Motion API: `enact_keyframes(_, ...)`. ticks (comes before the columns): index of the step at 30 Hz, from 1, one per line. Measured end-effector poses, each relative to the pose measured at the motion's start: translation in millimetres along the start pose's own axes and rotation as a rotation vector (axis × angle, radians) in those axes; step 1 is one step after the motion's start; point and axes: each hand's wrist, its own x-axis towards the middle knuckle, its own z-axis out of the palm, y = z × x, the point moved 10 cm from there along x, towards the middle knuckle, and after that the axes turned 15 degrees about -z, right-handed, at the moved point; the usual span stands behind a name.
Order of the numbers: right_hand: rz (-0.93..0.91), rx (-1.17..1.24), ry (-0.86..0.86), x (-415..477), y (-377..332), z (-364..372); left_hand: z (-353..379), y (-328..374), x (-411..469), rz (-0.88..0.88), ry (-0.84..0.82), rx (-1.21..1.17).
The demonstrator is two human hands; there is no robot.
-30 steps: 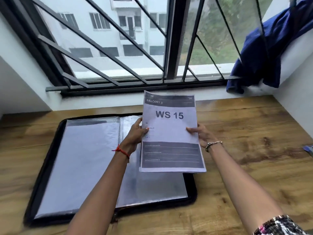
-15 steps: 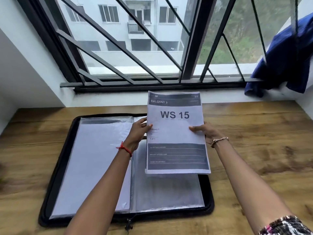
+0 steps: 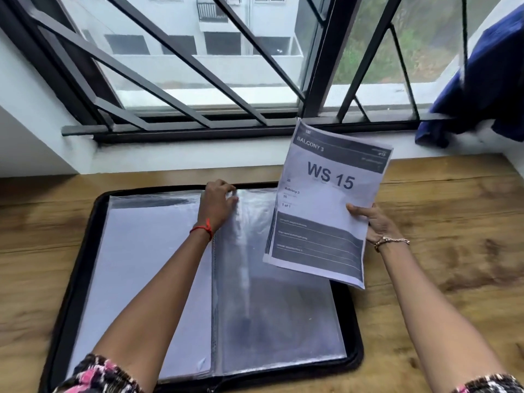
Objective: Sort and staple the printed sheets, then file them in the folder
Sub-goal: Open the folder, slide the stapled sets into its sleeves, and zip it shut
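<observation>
A black zip folder (image 3: 76, 273) lies open on the wooden table, with clear plastic sleeves on both sides; the left sleeve holds white paper. My left hand (image 3: 217, 204) rests at the top of the folder near its spine, fingers on the upper edge of the right-hand sleeve (image 3: 278, 321). My right hand (image 3: 374, 224) holds a set of printed sheets (image 3: 326, 199) headed "WS 15" by its right edge, tilted and raised above the folder's right side. Whether the sheets are stapled cannot be seen.
The wooden table (image 3: 453, 251) extends right of the folder. Behind it runs a white sill under a black barred window (image 3: 255, 114). A blue cloth (image 3: 482, 89) hangs at the window's right end.
My left hand let go of the sheets and moved to the top of the folder's sleeves. The sheets, now in my right hand only, shifted right and tilted.
</observation>
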Motion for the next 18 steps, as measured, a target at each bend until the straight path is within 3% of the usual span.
enact_keyframes(12, -0.018, -0.005, 0.047, 12, 7, 7, -10, -5, 3, 0.021, 0.089, -0.083)
enact_keyframes(18, -0.145, -0.05, 0.074, 19, -20, 9, -10, 0, -2, 0.092, 0.099, -0.065)
